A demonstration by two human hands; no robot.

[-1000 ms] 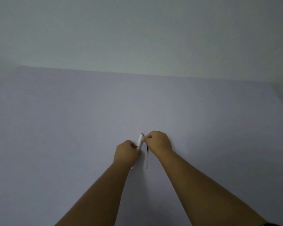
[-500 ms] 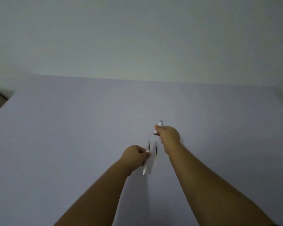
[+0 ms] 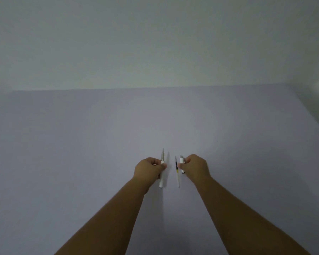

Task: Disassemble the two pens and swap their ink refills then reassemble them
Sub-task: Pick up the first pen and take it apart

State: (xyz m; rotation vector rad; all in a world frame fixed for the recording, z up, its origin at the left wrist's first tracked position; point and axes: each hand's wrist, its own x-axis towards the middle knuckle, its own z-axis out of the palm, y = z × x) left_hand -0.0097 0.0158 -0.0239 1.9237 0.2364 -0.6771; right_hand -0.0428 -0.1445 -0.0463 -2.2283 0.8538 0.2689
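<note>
Left hand [image 3: 149,170]: closed in a pinch around a slim white pen with a silver pointed tip [image 3: 162,169], gripping it about mid-length; the tip points away from the person, the rear end sticks out below the fist.
Right hand [image 3: 196,167]: fingers curled shut on a short white pen barrel section with a silver end [image 3: 182,161], held near upright just beside the thumb.
Loose refill: a thin translucent ink refill with a dark upper part and a yellowish band [image 3: 177,172] lies on the pale lilac table surface [image 3: 81,153], between the two hands, nearer the right one, touching neither.
Spacing: the hands are apart, the white pen and the refill roughly parallel.
Background: plain pale wall [image 3: 155,43] behind the table's far edge.
</note>
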